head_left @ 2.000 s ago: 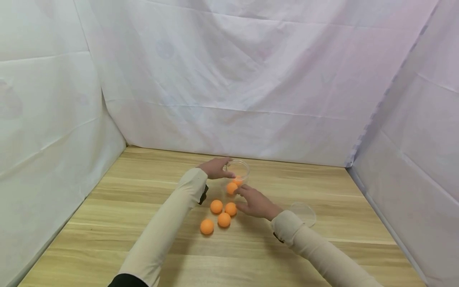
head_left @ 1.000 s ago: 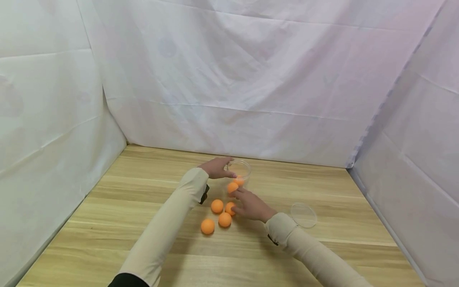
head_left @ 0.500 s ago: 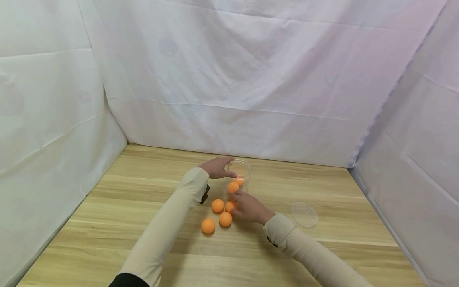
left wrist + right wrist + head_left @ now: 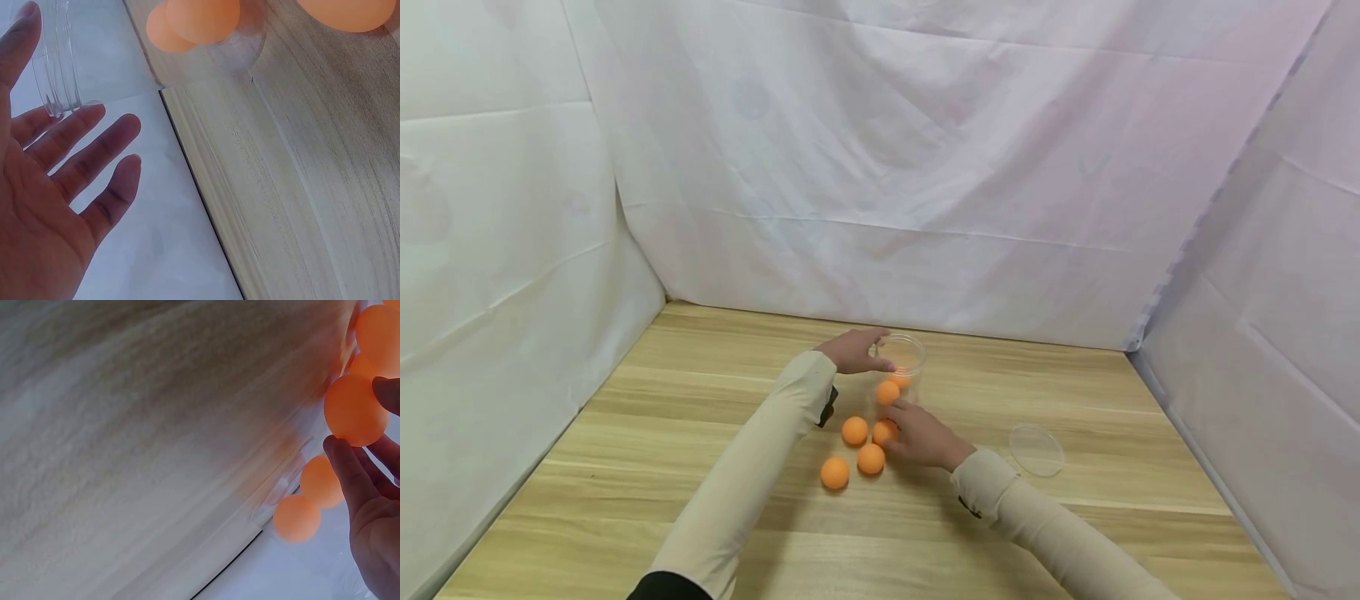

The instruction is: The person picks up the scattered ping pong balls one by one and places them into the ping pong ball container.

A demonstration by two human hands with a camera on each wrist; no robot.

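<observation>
While pinched, orange ball between right hand fingertips.

Around the jar the table gives uneven room. The jar's left side is taken by the left hand, whose fingers lie along its wall. In front of the jar the way is crowded: the right hand pinches one ball there, and three loose balls sit just left of it. Right of the jar the wood is bare as far as the lid. Behind the jar a strip of bare wood runs to the cloth wall.
</observation>
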